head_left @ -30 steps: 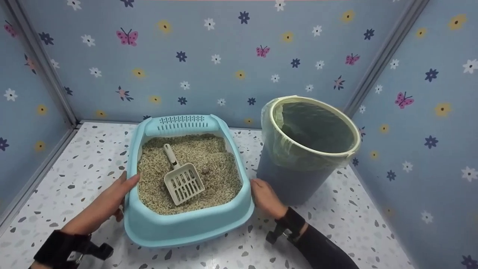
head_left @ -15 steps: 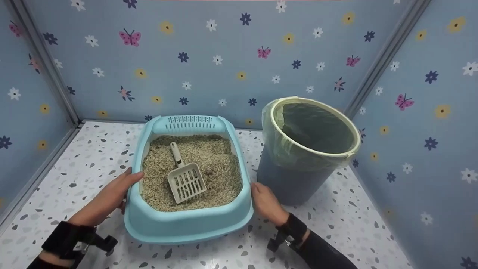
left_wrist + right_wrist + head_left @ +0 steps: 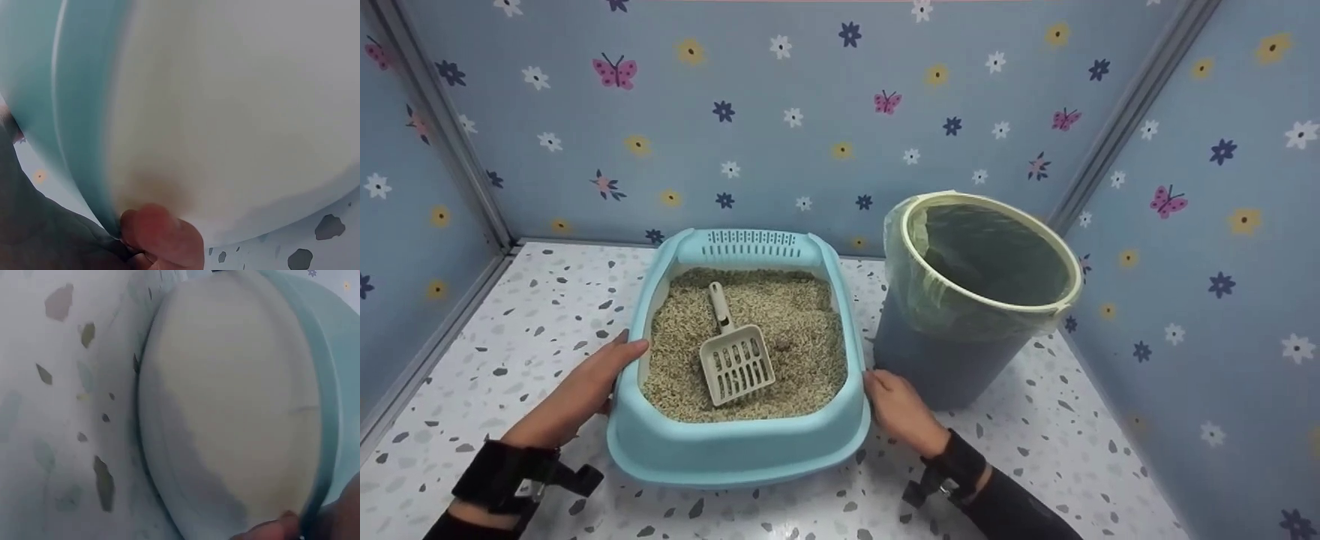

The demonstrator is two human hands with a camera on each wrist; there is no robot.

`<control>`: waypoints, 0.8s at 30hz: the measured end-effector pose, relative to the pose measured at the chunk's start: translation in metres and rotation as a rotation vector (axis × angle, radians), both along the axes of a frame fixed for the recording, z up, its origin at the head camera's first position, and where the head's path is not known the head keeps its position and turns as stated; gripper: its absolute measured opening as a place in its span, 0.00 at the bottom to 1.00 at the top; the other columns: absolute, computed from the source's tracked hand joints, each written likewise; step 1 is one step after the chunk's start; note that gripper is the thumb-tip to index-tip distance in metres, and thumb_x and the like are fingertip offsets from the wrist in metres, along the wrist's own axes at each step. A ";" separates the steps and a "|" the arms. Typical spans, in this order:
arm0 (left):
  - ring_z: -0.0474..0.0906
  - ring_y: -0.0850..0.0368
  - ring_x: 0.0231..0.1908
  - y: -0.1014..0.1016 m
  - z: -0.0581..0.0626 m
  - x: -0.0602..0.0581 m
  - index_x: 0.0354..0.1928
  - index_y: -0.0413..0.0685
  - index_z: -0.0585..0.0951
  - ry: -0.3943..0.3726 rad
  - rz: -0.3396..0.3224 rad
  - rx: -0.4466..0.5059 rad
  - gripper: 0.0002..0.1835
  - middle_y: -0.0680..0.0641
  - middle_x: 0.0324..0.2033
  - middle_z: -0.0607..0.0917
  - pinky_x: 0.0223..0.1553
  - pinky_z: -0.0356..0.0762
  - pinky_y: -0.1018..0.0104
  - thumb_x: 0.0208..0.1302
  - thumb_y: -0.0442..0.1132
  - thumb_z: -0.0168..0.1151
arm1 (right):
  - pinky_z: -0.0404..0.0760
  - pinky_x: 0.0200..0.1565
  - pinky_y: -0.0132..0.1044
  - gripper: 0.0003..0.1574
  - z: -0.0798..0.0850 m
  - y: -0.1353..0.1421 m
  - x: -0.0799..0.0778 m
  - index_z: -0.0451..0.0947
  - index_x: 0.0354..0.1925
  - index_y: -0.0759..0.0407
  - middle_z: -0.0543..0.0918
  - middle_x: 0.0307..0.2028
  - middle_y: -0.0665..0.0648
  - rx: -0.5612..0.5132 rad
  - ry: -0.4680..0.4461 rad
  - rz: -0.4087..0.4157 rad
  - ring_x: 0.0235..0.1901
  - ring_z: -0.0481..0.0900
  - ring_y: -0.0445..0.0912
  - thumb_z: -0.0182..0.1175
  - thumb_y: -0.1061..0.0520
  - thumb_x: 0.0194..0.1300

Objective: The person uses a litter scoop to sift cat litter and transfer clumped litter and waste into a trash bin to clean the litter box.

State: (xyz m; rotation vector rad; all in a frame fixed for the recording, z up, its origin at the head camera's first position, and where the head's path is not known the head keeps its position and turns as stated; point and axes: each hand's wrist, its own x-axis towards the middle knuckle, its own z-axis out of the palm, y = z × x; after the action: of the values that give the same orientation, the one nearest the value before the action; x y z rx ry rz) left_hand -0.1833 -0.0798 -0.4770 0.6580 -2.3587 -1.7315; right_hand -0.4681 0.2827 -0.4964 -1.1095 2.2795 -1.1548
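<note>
Blue cat litter box (image 3: 735, 450), landmark for these notes, sits on the speckled surface (image 3: 532, 300), perforated high end (image 3: 751, 244) toward the flowered wall panel (image 3: 810, 90). A hand on each flank. Left hand (image 3: 585, 382) at its left side: thumb laid over the rim, fingers (image 3: 163, 230) curled in beneath the lip against the pale lower shell (image 3: 236, 140). Right hand (image 3: 906, 411) at the right side, nearer the front corner: fingers hooked under the same lip, little gap left, the blue edge pinched. I read the two-sided hold as a way of sharing a heavy, shifting load and keeping it level; the overhanging lip seems the natural handhold. From the right wrist, the base looks down on the surface; I cannot vouch for every edge. Slotted scoop (image 3: 737, 365) lies loose on the litter (image 3: 810, 382) inside the box, handle toward the high end, likely parked there to leave both hands free. Trash bin (image 3: 937, 375) just right of the box, liner (image 3: 937, 307) folded over its rim, presumably to hold it open.
</note>
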 end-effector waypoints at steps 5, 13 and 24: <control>0.82 0.40 0.60 0.000 -0.002 0.000 0.91 0.45 0.41 0.006 0.007 0.012 0.48 0.26 0.82 0.60 0.43 0.87 0.49 0.89 0.68 0.39 | 0.75 0.33 0.46 0.25 0.039 0.004 0.004 0.74 0.35 0.52 0.71 0.26 0.51 0.152 0.288 -0.076 0.26 0.72 0.48 0.47 0.44 0.93; 0.65 0.29 0.75 0.000 0.003 -0.001 0.90 0.43 0.36 -0.039 0.006 0.017 0.52 0.29 0.88 0.43 0.46 0.85 0.50 0.87 0.70 0.40 | 0.76 0.30 0.48 0.26 0.134 -0.021 0.019 0.72 0.29 0.49 0.71 0.22 0.49 0.030 0.578 -0.001 0.24 0.74 0.49 0.56 0.44 0.89; 0.57 0.27 0.80 0.000 0.000 -0.002 0.90 0.45 0.34 -0.048 -0.003 0.038 0.52 0.30 0.88 0.37 0.53 0.83 0.43 0.86 0.70 0.40 | 0.86 0.45 0.42 0.13 0.169 -0.146 0.020 0.84 0.52 0.53 0.85 0.46 0.51 0.393 0.834 0.603 0.41 0.83 0.46 0.61 0.46 0.86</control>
State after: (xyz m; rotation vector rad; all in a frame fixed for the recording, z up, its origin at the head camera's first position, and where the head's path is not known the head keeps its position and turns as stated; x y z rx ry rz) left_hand -0.1849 -0.0797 -0.4771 0.7099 -2.3652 -1.7853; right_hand -0.4484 0.1367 -0.3275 -2.1479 2.2323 0.0270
